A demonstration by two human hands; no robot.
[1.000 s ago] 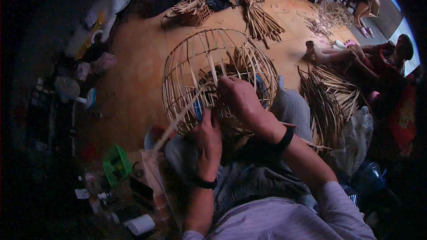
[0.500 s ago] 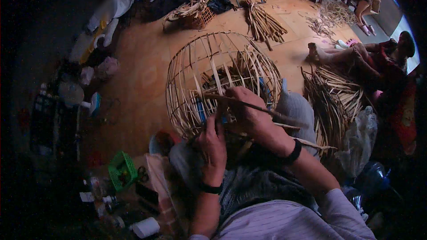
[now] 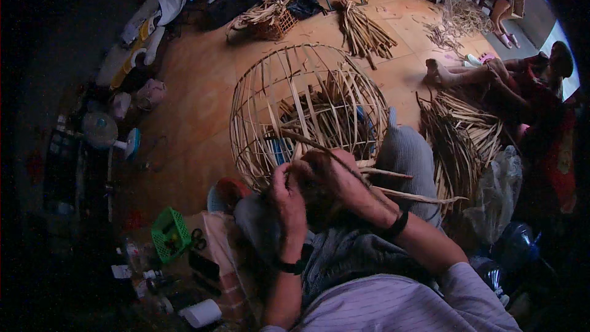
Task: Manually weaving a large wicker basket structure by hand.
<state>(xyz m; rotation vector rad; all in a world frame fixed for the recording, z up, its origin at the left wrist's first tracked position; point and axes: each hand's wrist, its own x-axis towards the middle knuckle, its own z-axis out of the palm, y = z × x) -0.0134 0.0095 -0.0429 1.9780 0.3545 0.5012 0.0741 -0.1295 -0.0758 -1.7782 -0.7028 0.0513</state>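
Observation:
An open, round basket frame (image 3: 274,89) of thin pale strips lies tilted in front of my knees, its ribs spaced widely apart. At its near rim my right hand (image 3: 337,175) is closed on a dark, flat strip (image 3: 319,146), which runs across the back of the hand toward the wrist. Close beside it, on the left, my left hand (image 3: 287,193) is closed with bent fingertips at the rim; what they pinch is hidden. Pale strip ends (image 3: 393,173) stick out to the right over my knee. Through the ribs, brown strips and something blue show.
A pile of long strips (image 3: 458,138) lies right, beside a seated person (image 3: 522,80). Farther off are a strip bundle (image 3: 365,31) and a filled orange crate (image 3: 279,24). A green basket (image 3: 170,237) and scissors (image 3: 198,240) lie left; a clear plastic bag (image 3: 499,184) is right.
Both hands have come down and nearer to me along the basket's near rim. The dark strip has shifted with the right hand and now lies steeper across it.

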